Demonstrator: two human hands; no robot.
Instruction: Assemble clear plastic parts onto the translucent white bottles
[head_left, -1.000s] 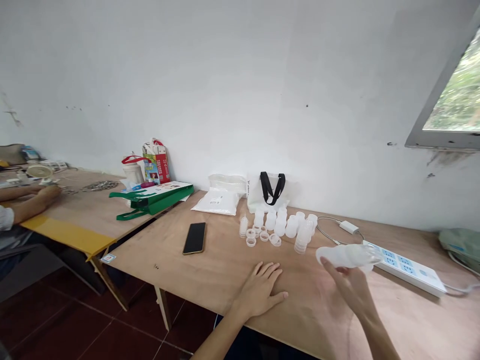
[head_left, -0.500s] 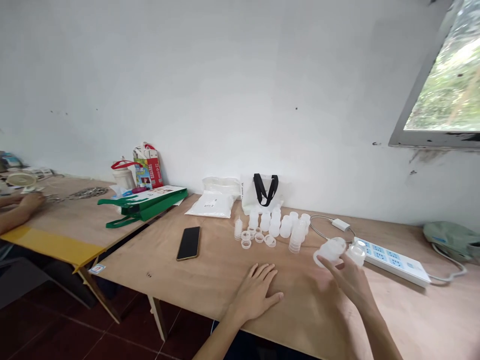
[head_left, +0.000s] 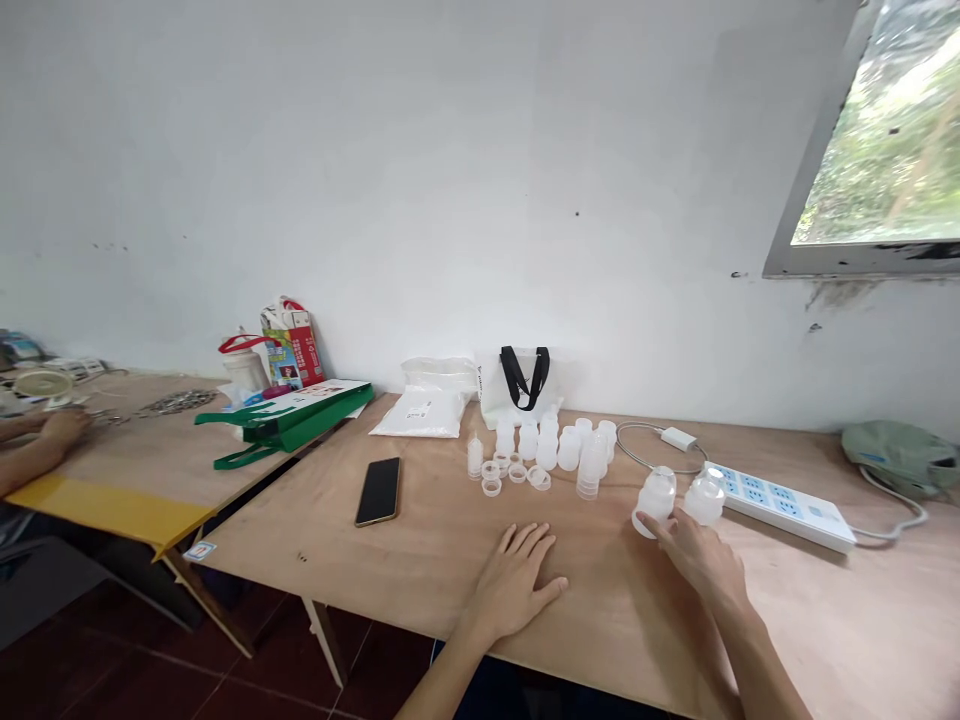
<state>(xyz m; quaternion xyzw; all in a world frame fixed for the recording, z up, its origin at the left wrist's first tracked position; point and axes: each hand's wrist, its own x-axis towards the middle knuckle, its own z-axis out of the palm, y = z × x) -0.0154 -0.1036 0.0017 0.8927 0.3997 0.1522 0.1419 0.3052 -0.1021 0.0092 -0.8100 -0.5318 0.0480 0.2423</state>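
Note:
My left hand (head_left: 514, 580) lies flat on the wooden table (head_left: 420, 560), fingers spread, with nothing in it. Farther right, a translucent plastic bottle (head_left: 657, 497) with a clear domed cap stands upright. The thumb and fingers of my right hand (head_left: 701, 555) are around its lower part, near the tabletop. A second domed bottle (head_left: 705, 497) is just right of it, partly behind my fingers. Several white bottles (head_left: 547, 448) stand in a group beyond my left hand, with loose plastic rings (head_left: 491, 486) in front of them and a stack of clear caps (head_left: 589, 478) beside them.
A phone (head_left: 378, 491) lies to the left. A white power strip (head_left: 780, 505), a cable adapter (head_left: 678, 438) and a green cap (head_left: 896, 455) are at right. Behind stand a plastic packet (head_left: 424, 410) and a white bag (head_left: 491, 400). Another person's hand (head_left: 66, 428) rests on the left table.
The bottle at my right hand was tilted and blurred; now it is upright on the table, with my fingers low on it. My left hand stays flat. The view has shifted slightly.

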